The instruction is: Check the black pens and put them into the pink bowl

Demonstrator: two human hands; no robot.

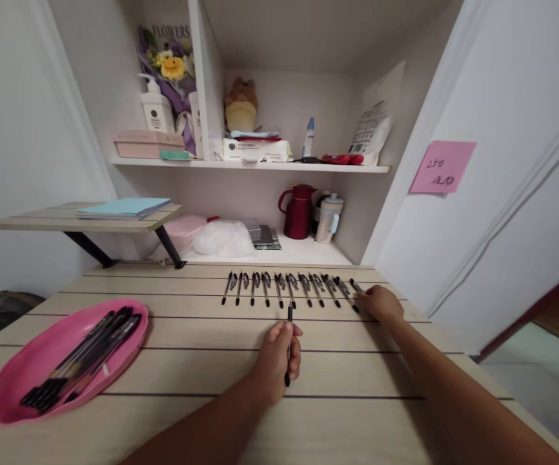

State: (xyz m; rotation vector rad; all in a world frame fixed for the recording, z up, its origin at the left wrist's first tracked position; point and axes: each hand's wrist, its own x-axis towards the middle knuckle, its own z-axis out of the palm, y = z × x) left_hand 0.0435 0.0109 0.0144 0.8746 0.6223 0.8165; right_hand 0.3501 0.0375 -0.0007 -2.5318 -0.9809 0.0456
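My left hand [279, 361] is closed round a black pen [289, 314], held nearly upright above the middle of the desk with its narrow end pointing away from me. At the far right end of a row of pens, my right hand [381, 302] pinches a small dark pen cap [355, 284] against the desk, its fingertips partly hidden. Several uncapped pens [279, 294] lie side by side in that row, black ends toward me, with dark caps [267, 280] beside them. On the left, a pink oval tray [22, 368] holds a bundle of more pens [86, 355].
A small raised shelf [42, 218] with blue paper [124, 208] stands at the desk's left back. Behind the desk are a plastic bag [224, 239], a red jug [299, 212] and a pale cup [328, 221]. A pink note [443, 166] sticks to the right wall.
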